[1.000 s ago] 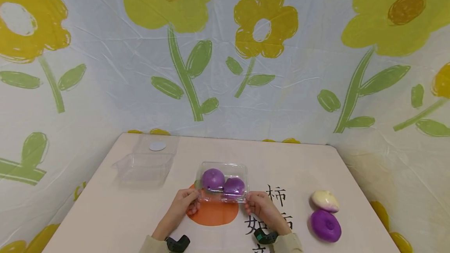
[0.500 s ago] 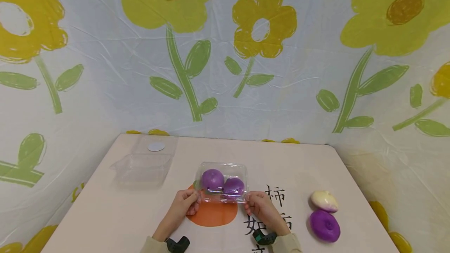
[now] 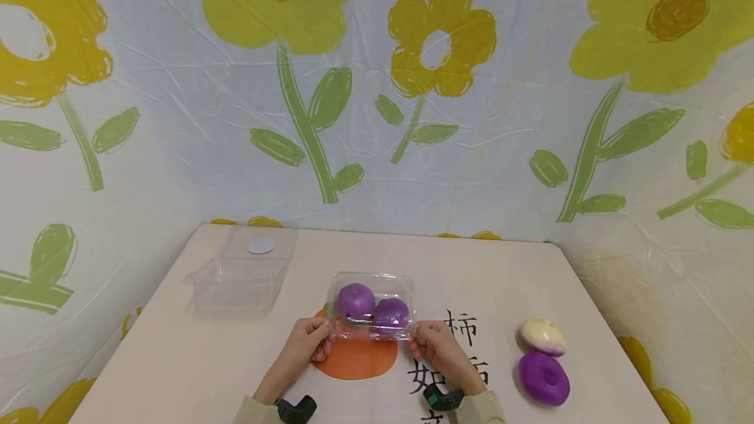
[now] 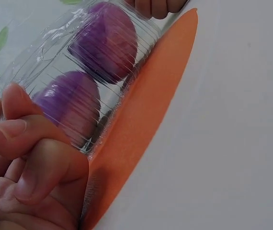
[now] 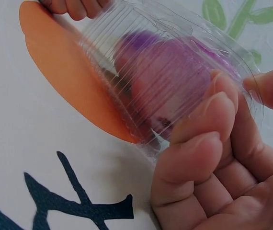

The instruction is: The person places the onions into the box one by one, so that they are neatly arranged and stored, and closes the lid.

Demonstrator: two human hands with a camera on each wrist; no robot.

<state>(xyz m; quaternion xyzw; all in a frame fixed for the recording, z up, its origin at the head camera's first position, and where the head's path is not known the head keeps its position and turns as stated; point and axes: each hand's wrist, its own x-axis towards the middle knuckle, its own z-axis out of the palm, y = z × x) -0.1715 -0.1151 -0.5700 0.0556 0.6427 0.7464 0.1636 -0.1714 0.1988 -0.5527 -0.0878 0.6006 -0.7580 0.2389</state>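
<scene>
A clear plastic clamshell box [image 3: 387, 282], its lid down, sits at the middle of the table over a printed orange shape. Two purple, round vegetables [image 3: 356, 301], turnip-like, lie side by side inside. My left hand [image 3: 311, 340] pinches the box's near left corner between thumb and curled fingers. At the near right corner my right hand [image 3: 438, 347] pinches the rim in the same way. The right wrist view shows the thumb over the rim of the box [image 5: 175, 72] and the fingers under it. Ribbed plastic walls cover the vegetables [image 4: 105, 43] in the left wrist view.
A second clear clamshell box [image 3: 238, 283] stands open at the back left, a white round sticker [image 3: 262, 245] on its lid. At right, a cream-and-purple vegetable [image 3: 543, 336] touches a purple one [image 3: 544, 378]. Flower-printed cloth [image 3: 471, 182] surrounds the table [image 3: 177, 358].
</scene>
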